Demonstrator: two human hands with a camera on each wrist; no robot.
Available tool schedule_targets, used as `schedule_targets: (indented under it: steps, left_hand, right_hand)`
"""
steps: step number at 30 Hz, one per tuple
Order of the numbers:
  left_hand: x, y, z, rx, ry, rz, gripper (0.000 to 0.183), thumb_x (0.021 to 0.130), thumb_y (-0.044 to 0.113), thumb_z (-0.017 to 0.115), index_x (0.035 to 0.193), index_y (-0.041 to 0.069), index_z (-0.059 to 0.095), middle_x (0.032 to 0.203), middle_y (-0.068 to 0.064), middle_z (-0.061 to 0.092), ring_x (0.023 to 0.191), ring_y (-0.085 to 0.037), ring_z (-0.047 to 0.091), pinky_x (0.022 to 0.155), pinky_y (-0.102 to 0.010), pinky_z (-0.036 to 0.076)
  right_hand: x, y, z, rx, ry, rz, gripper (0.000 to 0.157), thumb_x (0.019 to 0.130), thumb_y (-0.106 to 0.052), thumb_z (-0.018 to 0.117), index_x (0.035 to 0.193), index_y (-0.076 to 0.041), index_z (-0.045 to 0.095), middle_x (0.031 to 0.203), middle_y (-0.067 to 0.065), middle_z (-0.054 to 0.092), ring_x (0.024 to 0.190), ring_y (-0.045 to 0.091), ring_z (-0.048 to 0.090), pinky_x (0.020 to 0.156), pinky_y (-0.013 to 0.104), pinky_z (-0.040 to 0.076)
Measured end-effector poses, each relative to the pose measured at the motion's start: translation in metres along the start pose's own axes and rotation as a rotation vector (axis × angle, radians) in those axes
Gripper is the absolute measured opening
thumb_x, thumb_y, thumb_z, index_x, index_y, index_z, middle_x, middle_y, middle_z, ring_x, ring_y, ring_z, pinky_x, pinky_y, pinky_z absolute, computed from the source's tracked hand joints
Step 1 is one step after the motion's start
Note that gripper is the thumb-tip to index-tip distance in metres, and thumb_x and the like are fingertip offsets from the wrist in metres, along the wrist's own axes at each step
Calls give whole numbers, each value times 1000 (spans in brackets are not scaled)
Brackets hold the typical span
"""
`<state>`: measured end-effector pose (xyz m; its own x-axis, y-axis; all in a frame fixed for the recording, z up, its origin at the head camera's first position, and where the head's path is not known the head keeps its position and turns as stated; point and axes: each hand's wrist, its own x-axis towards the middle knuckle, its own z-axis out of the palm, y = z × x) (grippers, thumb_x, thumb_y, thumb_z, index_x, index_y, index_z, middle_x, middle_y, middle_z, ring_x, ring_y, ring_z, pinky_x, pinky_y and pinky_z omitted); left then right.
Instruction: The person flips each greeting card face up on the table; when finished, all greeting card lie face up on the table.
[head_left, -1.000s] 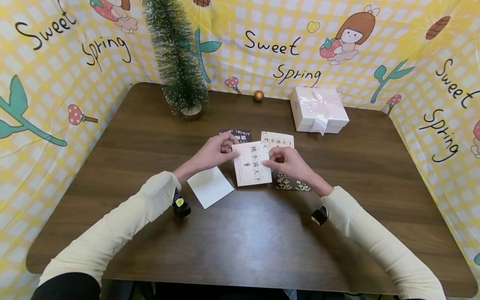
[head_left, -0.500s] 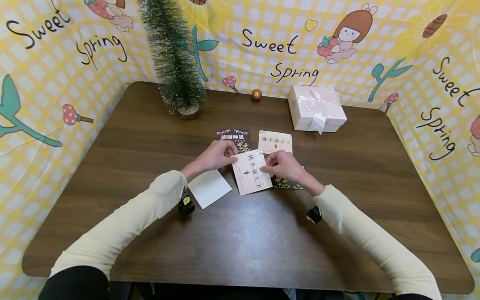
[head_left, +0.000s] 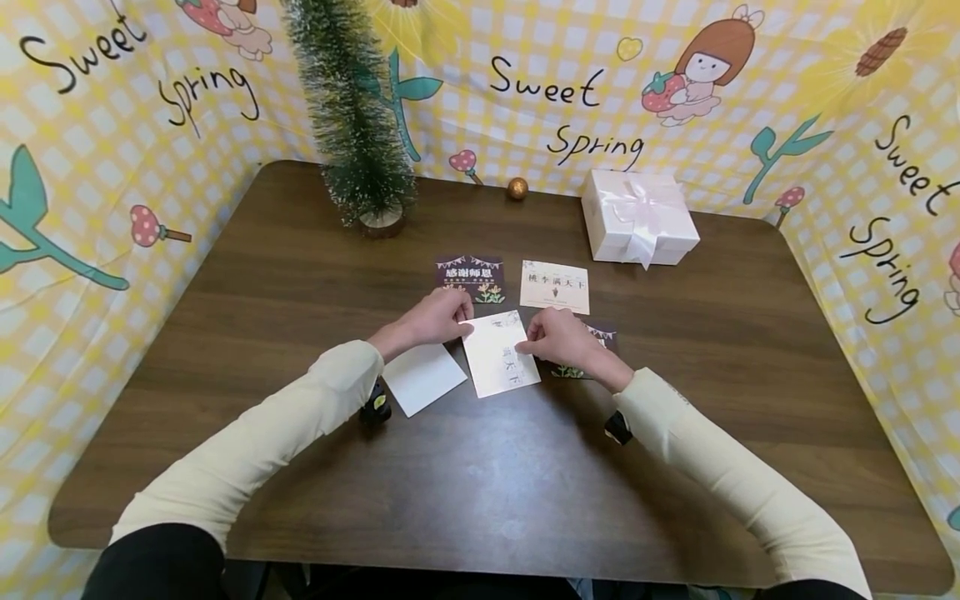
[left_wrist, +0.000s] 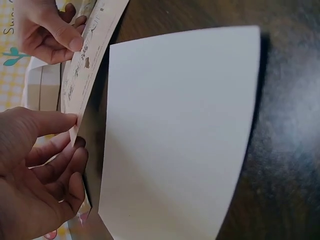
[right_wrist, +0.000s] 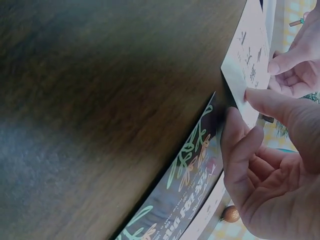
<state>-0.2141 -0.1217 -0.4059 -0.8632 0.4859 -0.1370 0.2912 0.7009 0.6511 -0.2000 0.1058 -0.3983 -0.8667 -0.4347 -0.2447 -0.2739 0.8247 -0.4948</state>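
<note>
A pale greeting card (head_left: 498, 358) with black Chinese characters is held sideways between both hands, over the middle of the table. My left hand (head_left: 427, 320) pinches its left edge between thumb and fingers, as the left wrist view shows up close. At the opposite edge, my right hand (head_left: 566, 340) pinches it the same way. Beside the left hand lies a blank white card (left_wrist: 175, 130), turned at an angle. Under the right hand is a dark flowered card (right_wrist: 187, 175), partly covered. Behind the hands lie another dark card (head_left: 471, 273) and a cream card (head_left: 555, 287).
A small tinsel tree (head_left: 356, 133) on a wooden base stands at the back left of the brown table (head_left: 480, 483). A white gift box (head_left: 637, 218) with a ribbon bow sits at the back right. Between them is a small copper-coloured ball (head_left: 517, 189). Patterned yellow cloth (head_left: 525, 50) surrounds the table.
Both hands have brought the held card down and nearer the body. Glare now washes out part of its print. The dark and cream cards behind have become more visible.
</note>
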Motion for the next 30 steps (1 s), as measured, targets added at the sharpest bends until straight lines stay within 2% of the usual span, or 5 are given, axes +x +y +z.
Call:
schedule_targets:
  steps: [5, 12, 20, 25, 30]
  left_hand:
    - [1, -1, 1, 14, -17, -8, 8, 89, 4, 65, 92, -2, 64, 83, -9, 61, 72, -17, 54, 62, -24, 42]
    - [2, -3, 3, 55, -1, 40, 5, 87, 4, 66, 87, -1, 63, 77, -7, 58, 68, -16, 52, 59, -23, 39]
    - [-2, -4, 3, 71, 14, 25, 24, 87, 6, 69, 106, -4, 58, 87, -11, 55, 79, -21, 50, 66, -29, 41]
    - [-7, -5, 0, 73, 35, 42, 22, 89, 8, 68, 105, -4, 58, 84, -9, 54, 74, -20, 49, 65, -30, 42]
    - [-13, -9, -7, 73, 70, 43, 17, 91, 6, 65, 104, -5, 61, 81, -9, 55, 72, -20, 50, 64, -31, 43]
  right_hand:
    - [1, -2, 0, -39, 0, -1, 22, 86, -23, 74, 75, -5, 70, 58, -1, 59, 53, 11, 49, 52, 24, 38]
    - [2, -4, 2, -73, -5, 21, 22, 86, -23, 74, 73, -6, 69, 61, 1, 60, 54, 13, 51, 51, 24, 38]
    - [3, -7, 2, -92, -8, 21, 20, 86, -23, 74, 75, -7, 69, 64, 1, 63, 56, 13, 52, 52, 24, 39]
    - [1, -11, 2, -95, 18, -17, 20, 88, -25, 71, 78, -8, 69, 67, 0, 65, 56, 12, 53, 52, 25, 40]
    - [1, -15, 5, -107, 81, -85, 22, 90, -28, 69, 93, -6, 69, 80, 5, 69, 65, 16, 59, 59, 29, 47]
